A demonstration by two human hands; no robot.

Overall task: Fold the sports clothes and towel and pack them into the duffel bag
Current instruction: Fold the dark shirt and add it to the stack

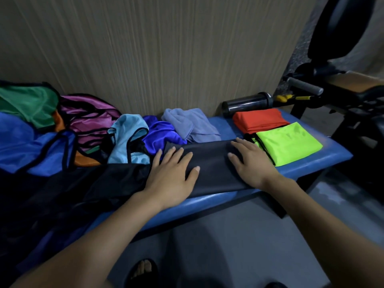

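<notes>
A folded dark grey garment (212,163) lies on the blue bench (324,161) in front of me. My left hand (172,171) presses flat on its left part, fingers spread. On its right part rests my right hand (251,163), also flat. To the right lie a folded neon green garment (288,142) and a folded red one (259,120). A grey-blue towel (191,123) lies crumpled behind the dark garment. Loose clothes lie to the left: light blue (124,138), royal blue (160,136), purple (89,119), green (31,104), blue (25,146) and black (87,188). No duffel bag is in view.
A dark shaker bottle (247,104) lies on its side at the back of the bench by the wall. Gym equipment with a padded roller (305,87) and a black seat stands at the right. My sandalled foot (143,271) is on the grey floor below.
</notes>
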